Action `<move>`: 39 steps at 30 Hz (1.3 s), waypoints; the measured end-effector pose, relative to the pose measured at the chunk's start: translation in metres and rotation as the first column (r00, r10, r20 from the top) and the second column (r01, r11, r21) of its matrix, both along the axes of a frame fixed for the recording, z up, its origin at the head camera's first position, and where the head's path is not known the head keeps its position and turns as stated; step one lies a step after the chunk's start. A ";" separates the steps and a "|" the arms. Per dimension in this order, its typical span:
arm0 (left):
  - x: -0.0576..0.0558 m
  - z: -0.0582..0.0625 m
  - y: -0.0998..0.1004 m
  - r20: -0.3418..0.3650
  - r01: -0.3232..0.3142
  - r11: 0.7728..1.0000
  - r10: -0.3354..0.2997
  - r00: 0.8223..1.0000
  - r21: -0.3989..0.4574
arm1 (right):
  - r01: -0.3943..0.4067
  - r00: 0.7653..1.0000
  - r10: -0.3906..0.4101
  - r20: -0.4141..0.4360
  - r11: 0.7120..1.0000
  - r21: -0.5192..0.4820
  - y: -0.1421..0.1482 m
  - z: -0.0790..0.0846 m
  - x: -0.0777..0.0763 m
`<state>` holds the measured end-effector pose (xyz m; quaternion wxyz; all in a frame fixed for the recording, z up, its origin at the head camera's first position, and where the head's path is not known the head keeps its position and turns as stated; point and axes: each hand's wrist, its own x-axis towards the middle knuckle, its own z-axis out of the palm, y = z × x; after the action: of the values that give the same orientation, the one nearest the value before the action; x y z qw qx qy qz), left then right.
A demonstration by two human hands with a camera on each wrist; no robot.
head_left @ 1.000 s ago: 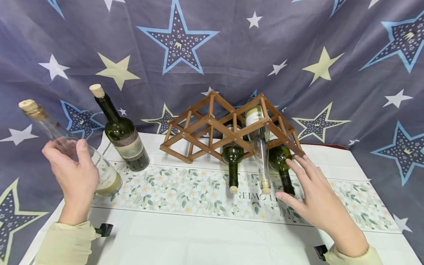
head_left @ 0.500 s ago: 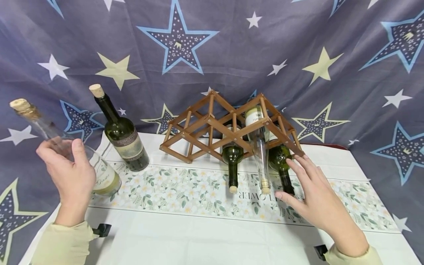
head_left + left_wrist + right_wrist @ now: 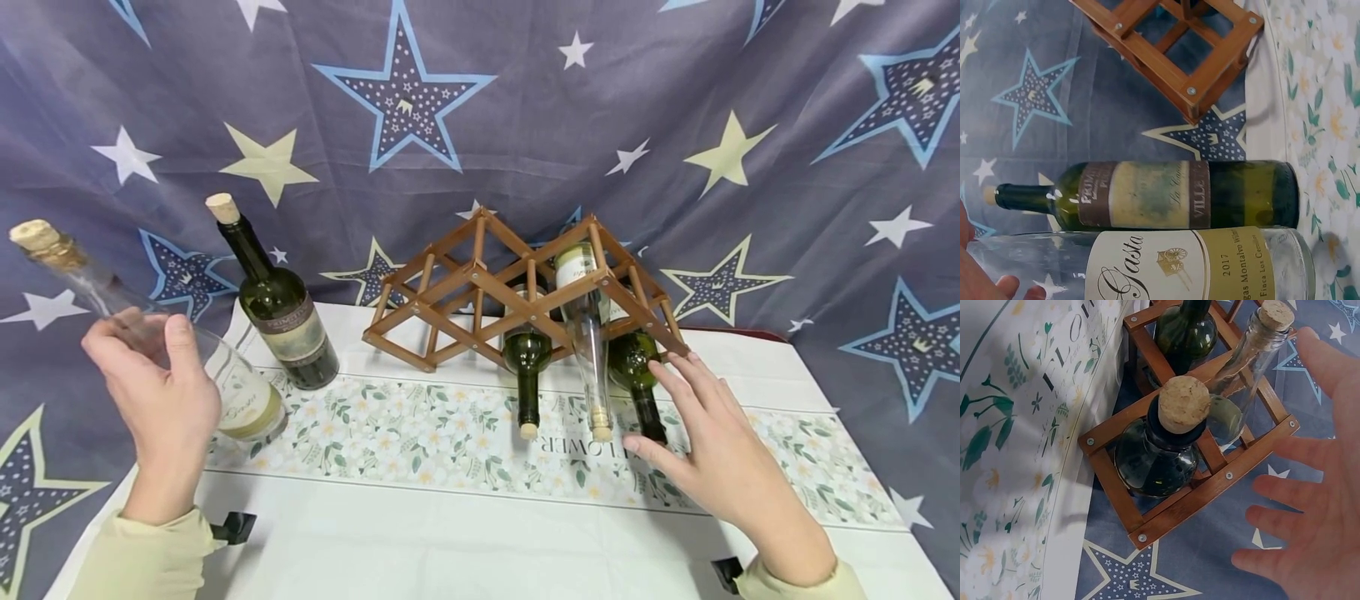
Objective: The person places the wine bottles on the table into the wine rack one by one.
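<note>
My left hand (image 3: 161, 383) grips a clear glass wine bottle (image 3: 243, 396) with a cork and a white-and-gold label. Its neck leans left, and whether its base touches the table cannot be told. Beside it stands a dark green wine bottle (image 3: 1147, 195), corked and upright. My right hand (image 3: 720, 450), fingers spread and holding nothing, is by the right end of the wooden wine rack (image 3: 474, 271). Lying in the rack, necks toward me, are a green bottle (image 3: 527, 354), a clear bottle (image 3: 587, 333) and another dark green bottle (image 3: 1157, 459) nearest that hand.
A white table cover (image 3: 480, 533) with a floral band (image 3: 420, 429) lies under everything. Behind the rack hangs a grey-blue star-patterned cloth (image 3: 525, 125). Openings at the rack's left end hold no bottle.
The clear bottle in my left hand has tilted further, its neck swinging left, while its base has lately shifted slightly right. My right hand and the rack have stayed put.
</note>
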<state>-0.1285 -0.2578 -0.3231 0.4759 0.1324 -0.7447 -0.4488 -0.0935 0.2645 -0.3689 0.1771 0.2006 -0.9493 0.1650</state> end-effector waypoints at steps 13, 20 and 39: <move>-0.003 -0.009 -0.004 -0.030 0.038 0.999 -0.039 0.999 -0.002 | -0.002 0.999 0.002 -0.037 1.000 -0.002 -0.002 0.004 0.001; 0.002 -0.002 0.007 -0.058 0.084 0.994 -0.079 0.995 0.077 | -0.008 0.998 0.008 -0.057 1.000 0.006 -0.003 0.007 0.001; 0.001 0.003 0.038 -0.216 0.312 0.924 -0.266 0.940 0.223 | -0.038 0.997 0.037 -0.061 0.999 -0.007 -0.018 0.018 -0.001</move>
<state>-0.1277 -0.2193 -0.3196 0.4494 0.0389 -0.6458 -0.6160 -0.0944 0.2460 -0.3513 0.2035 0.2225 -0.9389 0.1662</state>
